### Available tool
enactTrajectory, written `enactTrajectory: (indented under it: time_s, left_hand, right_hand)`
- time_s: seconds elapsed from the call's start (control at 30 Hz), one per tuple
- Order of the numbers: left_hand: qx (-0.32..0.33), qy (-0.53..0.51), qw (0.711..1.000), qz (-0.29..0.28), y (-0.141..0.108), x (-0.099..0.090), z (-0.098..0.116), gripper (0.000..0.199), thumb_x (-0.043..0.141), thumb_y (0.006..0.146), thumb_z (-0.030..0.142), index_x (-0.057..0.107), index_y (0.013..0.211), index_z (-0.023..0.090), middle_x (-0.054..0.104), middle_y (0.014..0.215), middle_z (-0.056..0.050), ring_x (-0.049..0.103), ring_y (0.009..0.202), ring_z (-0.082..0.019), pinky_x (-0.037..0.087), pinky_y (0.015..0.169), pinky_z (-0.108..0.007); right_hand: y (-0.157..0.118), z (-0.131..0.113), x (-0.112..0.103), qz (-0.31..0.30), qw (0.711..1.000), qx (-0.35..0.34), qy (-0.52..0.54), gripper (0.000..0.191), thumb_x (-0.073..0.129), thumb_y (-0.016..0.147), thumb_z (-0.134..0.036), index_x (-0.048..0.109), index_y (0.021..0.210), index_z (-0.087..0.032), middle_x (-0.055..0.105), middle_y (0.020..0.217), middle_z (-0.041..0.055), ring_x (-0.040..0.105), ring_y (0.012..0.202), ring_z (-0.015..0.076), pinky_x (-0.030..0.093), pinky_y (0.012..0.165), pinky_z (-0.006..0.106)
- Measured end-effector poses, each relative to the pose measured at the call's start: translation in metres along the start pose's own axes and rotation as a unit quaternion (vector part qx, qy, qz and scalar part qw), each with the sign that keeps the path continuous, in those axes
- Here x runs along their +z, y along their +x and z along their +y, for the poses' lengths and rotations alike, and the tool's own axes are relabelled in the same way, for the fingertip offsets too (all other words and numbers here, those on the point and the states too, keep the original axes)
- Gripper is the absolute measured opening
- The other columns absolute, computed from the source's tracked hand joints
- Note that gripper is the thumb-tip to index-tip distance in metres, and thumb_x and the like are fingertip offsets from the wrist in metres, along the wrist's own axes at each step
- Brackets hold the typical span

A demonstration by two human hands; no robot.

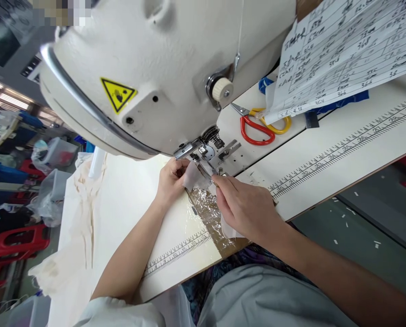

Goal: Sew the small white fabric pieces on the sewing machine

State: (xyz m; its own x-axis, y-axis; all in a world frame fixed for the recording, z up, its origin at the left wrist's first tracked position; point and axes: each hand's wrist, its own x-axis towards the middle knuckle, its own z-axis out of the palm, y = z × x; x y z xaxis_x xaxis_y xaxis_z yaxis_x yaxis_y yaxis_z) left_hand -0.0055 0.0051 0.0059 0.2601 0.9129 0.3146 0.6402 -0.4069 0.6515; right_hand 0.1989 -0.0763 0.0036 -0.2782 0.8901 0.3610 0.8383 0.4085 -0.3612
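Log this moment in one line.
left hand: at cloth | right hand: at cloth | cloth: by presser foot | scissors: partly under paper

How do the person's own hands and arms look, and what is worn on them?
The left hand and right hand wear no gloves; no watch or bracelet shows. Both forearms are bare. A pale grey sleeve ends near the left elbow.

red stools [17, 238] at left | grey-green floor [353, 222], pale scraps | bright strips behind, perhaps windows
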Motion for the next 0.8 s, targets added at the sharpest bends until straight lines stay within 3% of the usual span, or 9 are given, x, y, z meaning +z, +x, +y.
enactTrajectory:
  time_s: [0.2, 0.53, 0.8]
  left_hand:
    - [0.020, 0.042, 0.999, 0.008, -0.0014, 0.0013, 0.0003, 0.016, 0.063, 0.085, 0.034, 0.066, 0.079, 0.020, 0.066, 0.081, -0.002, 0.056, 0.069, -0.014, 0.045, 0.061, -0.026]
    - [0.023, 0.026, 0.999, 0.004, -0.0004, 0.0017, 0.0023, 0.011, 0.063, 0.085, 0.029, 0.065, 0.079, 0.020, 0.066, 0.083, -0.001, 0.057, 0.072, -0.013, 0.046, 0.062, -0.024]
    - [0.007, 0.061, 0.998, -0.009, 0.0013, 0.0029, 0.0044, 0.013, 0.063, 0.081, 0.033, 0.062, 0.079, 0.020, 0.066, 0.083, -0.002, 0.056, 0.071, -0.013, 0.044, 0.061, -0.026]
  right_hand:
    - [0.0008, -0.0002, 0.0020, 0.011, 1.000, -0.004, -0.011, 0.029, 0.042, 0.099, -0.018, 0.067, 0.114, -0.013, 0.074, 0.084, 0.0045, 0.063, 0.058, 0.0130, 0.031, 0.048, 0.027]
    - [0.0032, -0.0014, 0.0031, 0.034, 0.999, -0.022, -0.034, 0.027, 0.046, 0.099, -0.017, 0.067, 0.115, -0.011, 0.071, 0.077, 0.0018, 0.061, 0.054, 0.0117, 0.029, 0.045, 0.026]
    - [0.0020, -0.0006, 0.0005, -0.003, 0.999, -0.020, -0.046, 0.028, 0.048, 0.097, -0.014, 0.063, 0.121, -0.013, 0.068, 0.076, 0.0027, 0.059, 0.056, 0.0115, 0.027, 0.045, 0.027]
